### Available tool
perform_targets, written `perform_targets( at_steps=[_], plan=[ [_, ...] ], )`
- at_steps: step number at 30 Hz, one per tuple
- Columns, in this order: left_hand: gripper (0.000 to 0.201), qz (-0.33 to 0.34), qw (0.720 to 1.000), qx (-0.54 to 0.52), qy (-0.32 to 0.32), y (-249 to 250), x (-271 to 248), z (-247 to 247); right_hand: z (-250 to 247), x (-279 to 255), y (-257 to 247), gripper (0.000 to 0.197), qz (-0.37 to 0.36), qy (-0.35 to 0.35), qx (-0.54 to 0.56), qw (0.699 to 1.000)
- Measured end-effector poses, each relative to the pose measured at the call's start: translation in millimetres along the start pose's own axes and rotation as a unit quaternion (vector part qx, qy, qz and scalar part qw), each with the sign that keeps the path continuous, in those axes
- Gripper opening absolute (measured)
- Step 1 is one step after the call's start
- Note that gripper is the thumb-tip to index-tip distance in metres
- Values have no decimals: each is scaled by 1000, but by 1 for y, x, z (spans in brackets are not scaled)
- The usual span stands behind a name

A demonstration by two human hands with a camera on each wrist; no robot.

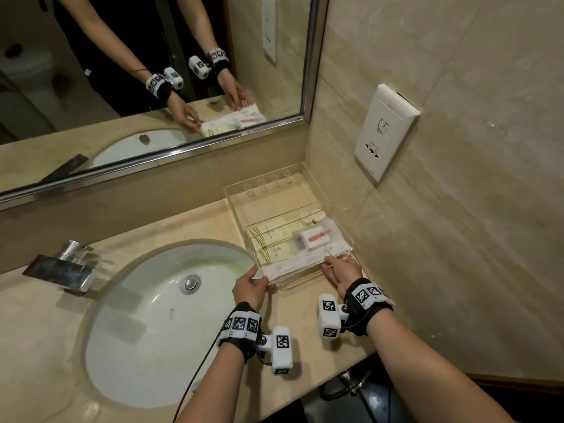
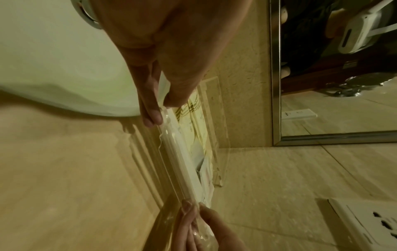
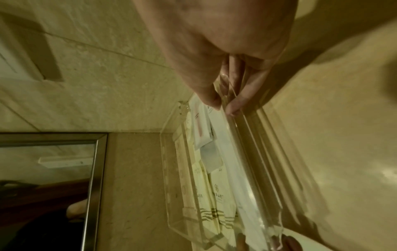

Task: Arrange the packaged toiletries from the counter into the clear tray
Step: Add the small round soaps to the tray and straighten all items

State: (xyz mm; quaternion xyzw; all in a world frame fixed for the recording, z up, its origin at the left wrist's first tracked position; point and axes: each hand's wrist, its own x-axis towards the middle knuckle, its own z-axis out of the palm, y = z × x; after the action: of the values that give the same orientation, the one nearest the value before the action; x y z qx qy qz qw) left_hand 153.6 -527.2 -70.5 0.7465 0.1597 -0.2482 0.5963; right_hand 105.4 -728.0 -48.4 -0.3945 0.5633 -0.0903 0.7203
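Observation:
The clear tray (image 1: 280, 206) stands on the counter in the corner by the side wall. Its near half holds yellow sachets (image 1: 271, 242), a white box with a red item (image 1: 314, 238), round caps (image 1: 312, 218) and a long white packet (image 1: 299, 264) along the front wall. My left hand (image 1: 250, 285) pinches the tray's near left corner, thumb inside and fingers outside the wall, as the left wrist view shows (image 2: 162, 109). At the near right corner my right hand (image 1: 338, 270) pinches the front wall the same way (image 3: 223, 105). The tray's far half is bare.
A white sink basin (image 1: 158, 315) lies left of the tray, with a chrome faucet (image 1: 64, 270) behind it. The mirror (image 1: 152, 71) runs along the back wall. A wall socket (image 1: 384, 132) sits on the tiled side wall right of the tray. The counter's front edge is just behind my wrists.

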Motion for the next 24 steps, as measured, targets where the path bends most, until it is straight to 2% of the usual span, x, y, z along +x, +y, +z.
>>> perform_targets(
  at_steps=[4, 7, 9, 13, 16, 18, 21, 23, 24],
  plan=[
    [53, -12, 1000, -7, -7, 2, 20, -3, 12, 4, -8, 40, 5, -23, -31, 999],
    [54, -15, 1000, -2, -9, 4, 36, -4, 21, 5, -16, 25, 12, -24, -16, 999],
    [55, -18, 1000, 0, -11, 6, 46, -5, 27, 11, -15, 18, 12, -18, -61, 998],
    [53, -27, 1000, -13, -9, 9, 60, -6, 33, 26, -8, 28, 6, -13, -118, 993],
    [37, -41, 999, -27, 15, 15, 59, -5, 36, 29, -7, 39, 13, -10, -118, 993],
    [35, -60, 997, -38, 21, 17, 61, -4, 40, 30, -11, 45, 13, 1, -124, 992],
    [47, -69, 997, -27, 17, 17, 66, -3, 43, 28, -20, 43, 20, 9, -107, 994],
    [41, -73, 997, -26, 16, 18, 68, -3, 47, 28, -23, 40, 19, 10, -112, 993],
    [36, -74, 997, -32, 15, 19, 69, -3, 48, 28, -23, 46, 13, 10, -127, 992]
  ],
)
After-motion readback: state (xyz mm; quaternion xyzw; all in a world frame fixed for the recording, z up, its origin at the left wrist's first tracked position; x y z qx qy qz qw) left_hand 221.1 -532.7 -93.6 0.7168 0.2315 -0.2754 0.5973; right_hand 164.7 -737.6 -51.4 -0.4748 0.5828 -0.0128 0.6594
